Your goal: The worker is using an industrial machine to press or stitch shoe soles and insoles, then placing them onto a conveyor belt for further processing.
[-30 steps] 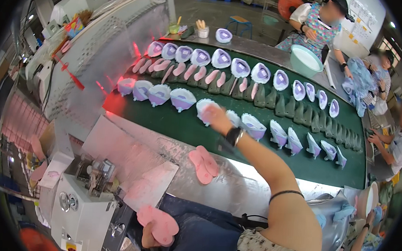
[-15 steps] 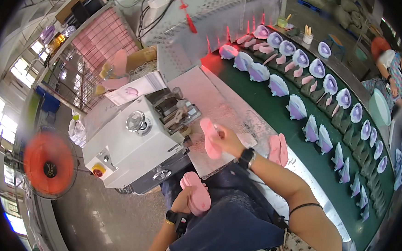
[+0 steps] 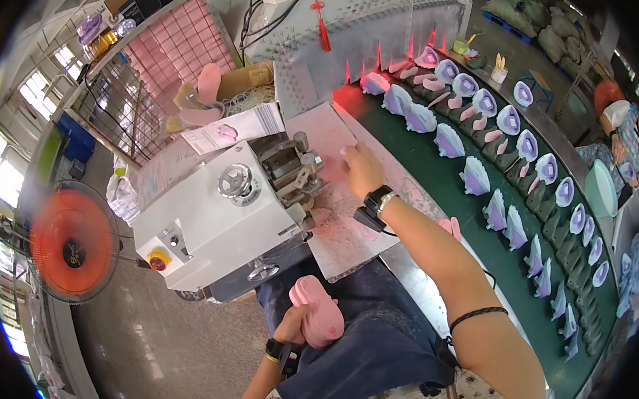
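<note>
A stack of pink shoe insoles (image 3: pixel 321 318) is gripped in my left hand (image 3: pixel 293 324), above the dark blue apron on my lap. My right hand (image 3: pixel 365 171) reaches over the pink-dusted worktable (image 3: pixel 357 235), just right of the metal rollers of a white machine (image 3: pixel 205 218). Its fingers are bent together; what they hold, if anything, is hidden. Beyond my right forearm, partly covered by it, lie more pink insoles (image 3: pixel 451 226) at the table's edge.
To the right runs a green conveyor (image 3: pixel 452 186) with rows of purple-and-white shoe uppers (image 3: pixel 474 176) and pink pieces. An orange fan (image 3: pixel 74 239) stands at left. Behind the machine are a wire rack (image 3: pixel 171 51) and a cardboard box (image 3: pixel 246 82). Another person (image 3: pixel 627 134) is at far right.
My right hand has moved forward and slightly right, beside the machine's rollers. The single pink insole it held no longer shows. My left hand keeps its stack.
</note>
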Demonstrator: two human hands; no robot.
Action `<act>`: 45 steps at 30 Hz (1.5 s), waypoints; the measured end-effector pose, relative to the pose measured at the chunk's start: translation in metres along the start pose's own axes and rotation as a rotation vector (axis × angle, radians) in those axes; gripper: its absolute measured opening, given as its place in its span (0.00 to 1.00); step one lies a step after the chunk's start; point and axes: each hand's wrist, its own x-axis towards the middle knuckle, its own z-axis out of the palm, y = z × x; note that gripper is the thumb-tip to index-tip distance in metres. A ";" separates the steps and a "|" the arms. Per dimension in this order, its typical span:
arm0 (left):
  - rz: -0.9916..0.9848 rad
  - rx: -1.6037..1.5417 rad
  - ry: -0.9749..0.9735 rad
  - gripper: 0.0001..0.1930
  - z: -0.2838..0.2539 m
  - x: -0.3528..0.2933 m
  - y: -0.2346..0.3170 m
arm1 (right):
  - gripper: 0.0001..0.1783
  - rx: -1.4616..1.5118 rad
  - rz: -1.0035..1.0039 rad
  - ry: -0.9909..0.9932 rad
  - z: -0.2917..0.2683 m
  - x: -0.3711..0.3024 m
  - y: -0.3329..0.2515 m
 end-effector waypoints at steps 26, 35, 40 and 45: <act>-0.201 0.045 0.001 0.22 0.058 0.062 -0.024 | 0.16 0.143 1.084 0.530 -0.316 -0.220 0.466; -0.161 0.053 0.049 0.25 0.064 0.057 -0.023 | 0.18 -0.035 0.627 0.916 -0.269 -0.167 0.462; -0.106 0.075 0.037 0.23 0.052 0.052 -0.027 | 0.07 0.738 0.174 0.174 -0.160 -0.126 0.188; 0.336 0.390 0.152 0.16 0.078 0.057 -0.024 | 0.16 0.553 -0.144 -0.570 -0.135 -0.199 -0.007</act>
